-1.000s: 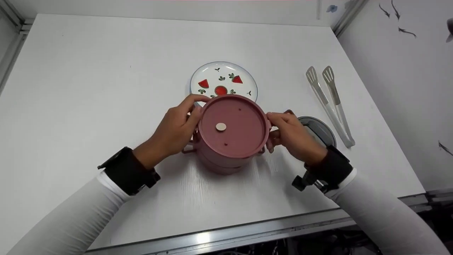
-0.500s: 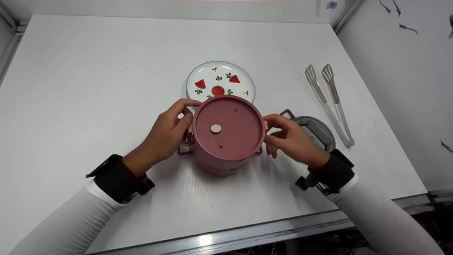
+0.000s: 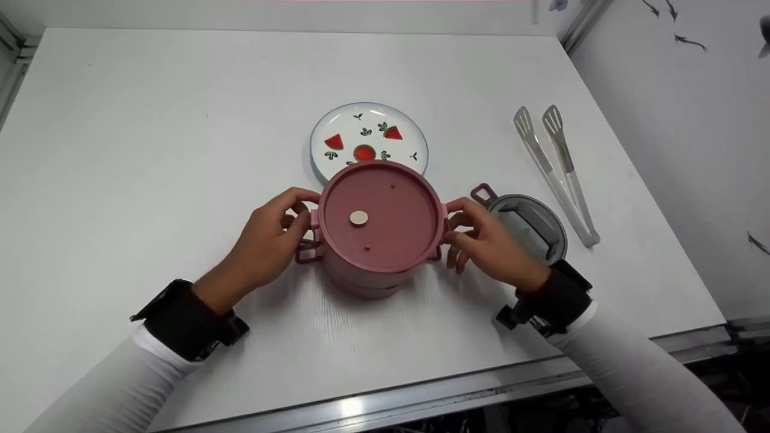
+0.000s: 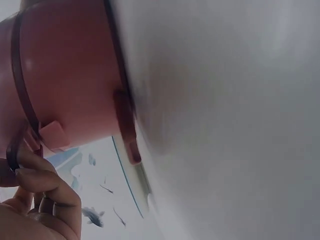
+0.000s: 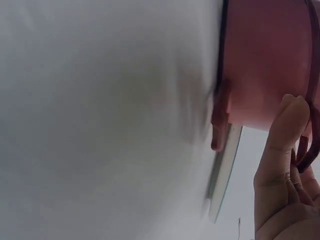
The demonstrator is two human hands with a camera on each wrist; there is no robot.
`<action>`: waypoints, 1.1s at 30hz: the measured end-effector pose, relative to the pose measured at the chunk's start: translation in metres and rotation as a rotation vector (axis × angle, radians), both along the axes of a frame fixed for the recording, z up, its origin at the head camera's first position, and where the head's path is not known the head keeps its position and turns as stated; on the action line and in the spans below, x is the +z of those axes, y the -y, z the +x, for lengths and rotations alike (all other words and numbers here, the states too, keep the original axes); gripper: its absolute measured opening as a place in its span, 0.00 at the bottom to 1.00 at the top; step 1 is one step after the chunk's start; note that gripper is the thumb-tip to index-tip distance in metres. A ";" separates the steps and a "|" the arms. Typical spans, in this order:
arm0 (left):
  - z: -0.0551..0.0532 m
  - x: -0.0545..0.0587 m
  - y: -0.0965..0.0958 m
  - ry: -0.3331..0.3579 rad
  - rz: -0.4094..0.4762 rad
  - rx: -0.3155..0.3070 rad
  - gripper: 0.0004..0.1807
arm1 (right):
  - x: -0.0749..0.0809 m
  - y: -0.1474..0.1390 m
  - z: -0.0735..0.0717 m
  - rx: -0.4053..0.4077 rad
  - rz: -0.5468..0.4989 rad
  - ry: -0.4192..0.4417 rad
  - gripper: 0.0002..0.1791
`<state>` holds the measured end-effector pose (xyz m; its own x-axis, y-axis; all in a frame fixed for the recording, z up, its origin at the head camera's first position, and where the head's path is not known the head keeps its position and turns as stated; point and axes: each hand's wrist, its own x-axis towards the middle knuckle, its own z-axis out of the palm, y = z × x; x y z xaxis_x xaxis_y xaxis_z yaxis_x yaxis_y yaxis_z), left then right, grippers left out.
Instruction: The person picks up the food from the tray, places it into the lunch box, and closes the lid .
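A dusty-pink round lunch box point(image 3: 380, 218) with a white plug in its top stands in the middle of the table, dark-red loop handles low on its sides. My left hand point(image 3: 264, 240) is at its left side latch, thumb and fingers curled around a dark-red loop point(image 4: 17, 146) in the left wrist view. On the opposite side my right hand point(image 3: 484, 243) pinches the other latch; its fingers curl at the dark-red loop point(image 5: 311, 145) in the right wrist view. The seam point(image 4: 22, 75) between the upper and lower parts looks closed.
Behind the lunch box lies a white plate point(image 3: 343, 123) with watermelon pictures, partly hidden by it. A round grey lid-like piece point(image 3: 529, 228) with a dark-red loop sits by my right wrist. Metal tongs point(image 3: 559, 174) lie farther right. The table's metal edge point(image 3: 361, 404) runs along the front.
My left hand has come down from the top rim to the left side latch. My right fingers have shifted around the right latch, baring the grey piece's loop. The lunch box stays upright.
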<state>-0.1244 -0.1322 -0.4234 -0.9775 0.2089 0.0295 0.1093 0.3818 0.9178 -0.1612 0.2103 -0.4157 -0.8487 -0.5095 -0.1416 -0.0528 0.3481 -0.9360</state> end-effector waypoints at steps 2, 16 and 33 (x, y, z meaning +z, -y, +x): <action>0.001 -0.003 -0.001 -0.050 -0.075 0.007 0.16 | -0.005 0.002 0.000 0.001 0.020 0.001 0.15; 0.002 0.007 -0.013 -0.039 0.173 0.093 0.21 | 0.025 0.044 -0.001 -0.173 -0.062 -0.284 0.21; -0.006 -0.008 -0.051 -0.216 0.400 0.031 0.26 | 0.002 0.059 0.001 -0.103 -0.400 -0.113 0.29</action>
<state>-0.1307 -0.0813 -0.4314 -0.9456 0.1105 0.3060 0.3087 0.0081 0.9511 -0.1600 0.1514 -0.4141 -0.8971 -0.4168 0.1465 -0.1464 -0.0324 -0.9887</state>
